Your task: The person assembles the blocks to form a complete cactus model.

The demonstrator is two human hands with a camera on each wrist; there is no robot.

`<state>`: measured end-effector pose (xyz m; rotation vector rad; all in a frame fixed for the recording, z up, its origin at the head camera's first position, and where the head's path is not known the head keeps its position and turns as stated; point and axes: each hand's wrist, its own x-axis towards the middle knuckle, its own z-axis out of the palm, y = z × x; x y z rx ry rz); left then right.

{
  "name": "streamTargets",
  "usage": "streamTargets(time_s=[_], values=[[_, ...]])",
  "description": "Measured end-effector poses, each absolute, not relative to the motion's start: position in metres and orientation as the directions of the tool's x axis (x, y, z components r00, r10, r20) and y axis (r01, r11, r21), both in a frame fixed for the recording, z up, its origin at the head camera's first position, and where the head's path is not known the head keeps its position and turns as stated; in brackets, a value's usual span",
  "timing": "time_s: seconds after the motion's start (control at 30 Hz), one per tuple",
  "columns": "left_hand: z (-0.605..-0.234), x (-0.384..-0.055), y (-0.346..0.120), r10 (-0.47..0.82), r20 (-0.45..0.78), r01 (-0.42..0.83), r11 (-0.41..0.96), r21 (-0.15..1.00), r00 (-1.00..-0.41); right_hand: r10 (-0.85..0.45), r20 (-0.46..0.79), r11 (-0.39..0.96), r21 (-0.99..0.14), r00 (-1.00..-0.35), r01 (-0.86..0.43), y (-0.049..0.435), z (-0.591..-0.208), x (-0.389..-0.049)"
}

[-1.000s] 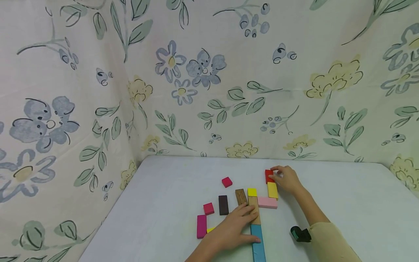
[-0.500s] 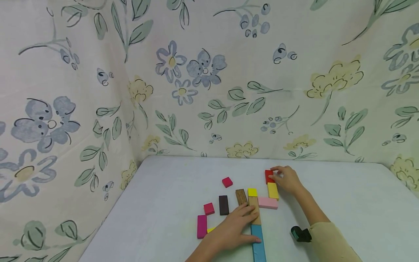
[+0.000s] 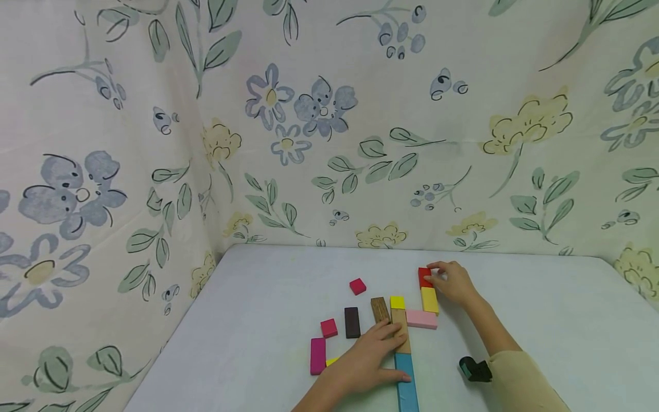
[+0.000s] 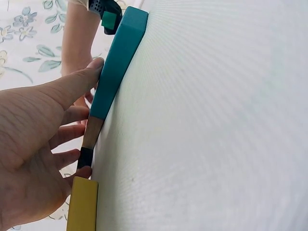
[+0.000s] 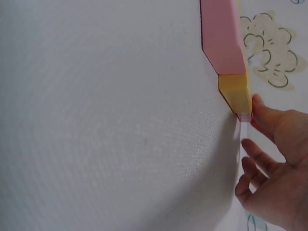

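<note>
My left hand (image 3: 366, 356) lies with spread fingers on a straight row of blocks. Its thumb touches the long blue block (image 3: 407, 395), and fingertips rest on the tan wooden block (image 3: 400, 316). A small yellow block (image 3: 397, 302) caps that row. From its right side a pink block (image 3: 421, 319) sticks out, with a yellow block (image 3: 429, 300) beyond it. At the far end, my right hand (image 3: 452, 283) pinches a red block (image 3: 424, 282) with thumb and finger, against the yellow one. In the right wrist view, the yellow block (image 5: 236, 94) mostly hides the red one.
Left of the row lie a brown wood-grained block (image 3: 380, 309), a dark brown block (image 3: 352, 323), a magenta block (image 3: 317, 356) and two small crimson blocks, one farther back (image 3: 357, 286), one nearer (image 3: 328, 328). A yellow block (image 4: 83, 204) sits beside my left hand. Floral cloth surrounds the white table (image 3: 257, 332).
The red block has shifted slightly to the right with my right hand, more in line with the yellow block. My left hand has stayed in place.
</note>
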<state>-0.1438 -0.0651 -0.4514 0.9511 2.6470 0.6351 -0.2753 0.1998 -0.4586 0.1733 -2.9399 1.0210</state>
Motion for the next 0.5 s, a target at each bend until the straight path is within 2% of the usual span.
streamTargets(time_s=[0.5], values=[[-0.451, -0.144, -0.064, 0.646, -0.100, 0.532, 0.698, 0.480, -0.757, -0.141, 0.071, 0.758, -0.634, -0.987, -0.154, 0.204, -0.452, -0.258]])
